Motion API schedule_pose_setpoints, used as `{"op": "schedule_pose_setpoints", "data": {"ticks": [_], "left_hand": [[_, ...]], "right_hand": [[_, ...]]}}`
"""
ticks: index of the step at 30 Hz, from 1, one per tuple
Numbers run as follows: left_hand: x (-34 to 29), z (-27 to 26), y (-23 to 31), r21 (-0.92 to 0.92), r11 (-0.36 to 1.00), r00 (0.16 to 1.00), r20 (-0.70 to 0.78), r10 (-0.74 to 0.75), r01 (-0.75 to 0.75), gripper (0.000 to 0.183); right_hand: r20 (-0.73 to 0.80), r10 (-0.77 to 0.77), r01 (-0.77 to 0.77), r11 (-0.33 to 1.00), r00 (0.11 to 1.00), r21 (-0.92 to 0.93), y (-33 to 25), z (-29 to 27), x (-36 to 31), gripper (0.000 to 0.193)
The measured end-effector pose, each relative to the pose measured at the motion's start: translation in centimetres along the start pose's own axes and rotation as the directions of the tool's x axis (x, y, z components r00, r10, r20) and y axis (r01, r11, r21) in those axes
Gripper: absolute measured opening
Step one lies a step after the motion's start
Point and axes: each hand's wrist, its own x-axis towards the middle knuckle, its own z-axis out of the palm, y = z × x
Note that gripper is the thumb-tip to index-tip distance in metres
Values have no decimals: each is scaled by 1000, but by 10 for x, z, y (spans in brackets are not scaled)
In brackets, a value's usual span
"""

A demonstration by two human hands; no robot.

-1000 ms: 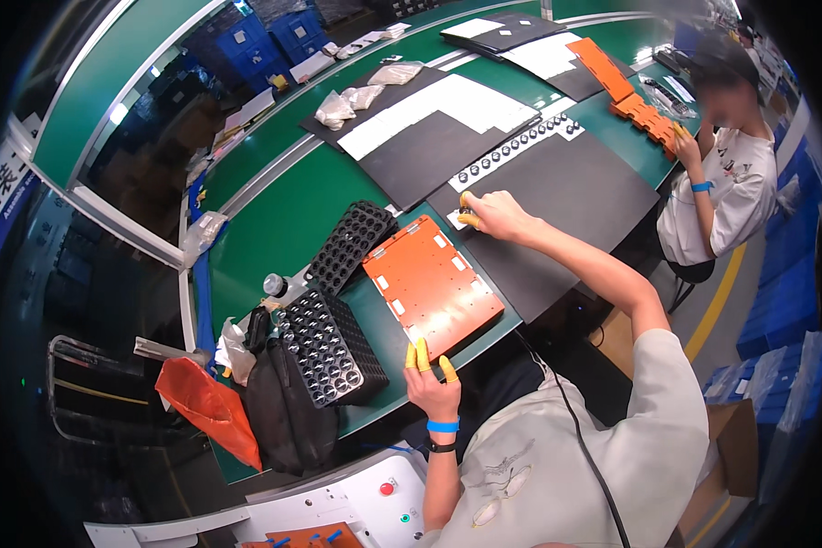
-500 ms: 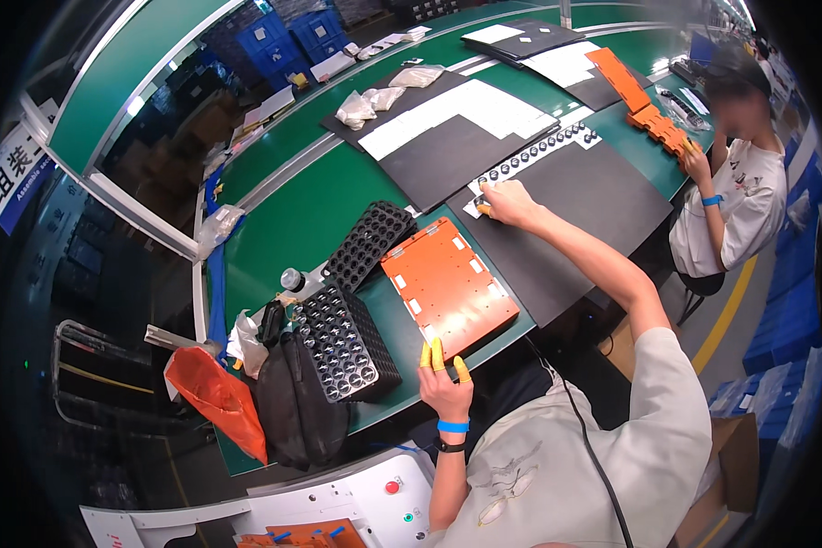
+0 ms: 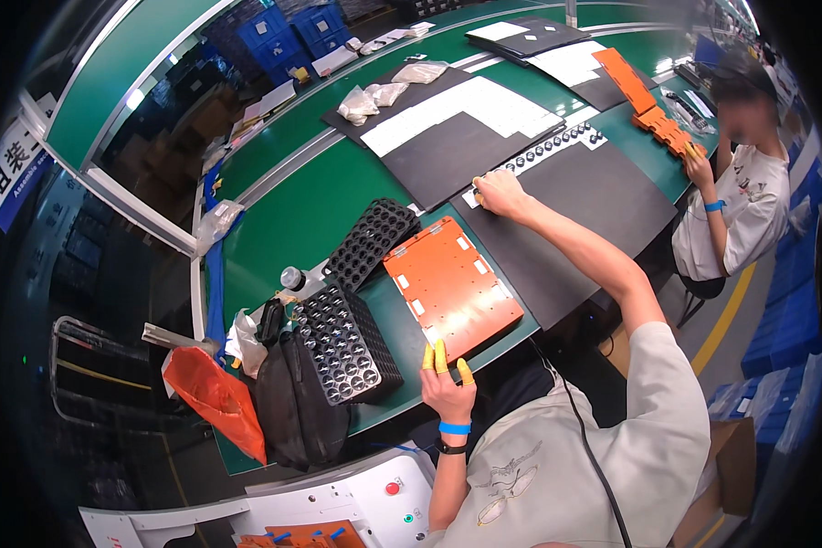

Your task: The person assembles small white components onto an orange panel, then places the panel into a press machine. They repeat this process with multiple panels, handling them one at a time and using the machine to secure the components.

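On the green desk (image 3: pixel 292 219), the left hand (image 3: pixel 446 388) rests its spread, yellow-capped fingers (image 3: pixel 440 356) on the near edge of the orange plate (image 3: pixel 451 285), while the right hand (image 3: pixel 500 193), fingers curled together, touches the strip of small round parts (image 3: pixel 557 146) farther back.

The person wears a loose, pale grey short-sleeved shirt (image 3: pixel 566 457) with a faint line drawing printed on its front, at about 6 o'clock in the view. A thin black cord (image 3: pixel 580 438) runs over the shirt from near the right shoulder down toward the lower edge. The left hand (image 3: pixel 446 388) has yellow rubber cots (image 3: pixel 438 356) on three fingertips. On the left wrist sit a bright blue band (image 3: pixel 453 427) and, just below it toward 6 o'clock, a narrow black band (image 3: pixel 447 448). The right arm is bare from the sleeve up to the right hand (image 3: pixel 498 192) at 12 o'clock; whether that hand wears cots cannot be told.
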Motion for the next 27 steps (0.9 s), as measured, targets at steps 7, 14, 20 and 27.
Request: {"op": "schedule_pose_setpoints", "data": {"ticks": [7,14,20,27], "left_hand": [[0,1,-2,21,999,999,-30,29,-28,46],[0,2,-2,41,998,998,-32,46,-45,47],[1,0,-3,29,998,998,-23,55,-55,48],[3,-23,20,-190,976,992,-48,-118,107,54]], "right_hand": [[-65,32,-33,999,997,-8,2,13,9,9],[-85,17,-21,999,996,-47,6,22,15,9],[-49,90,-91,996,995,-13,-7,-11,-3,12],[383,47,-385,33,922,922,-27,-85,-54,32]]}}
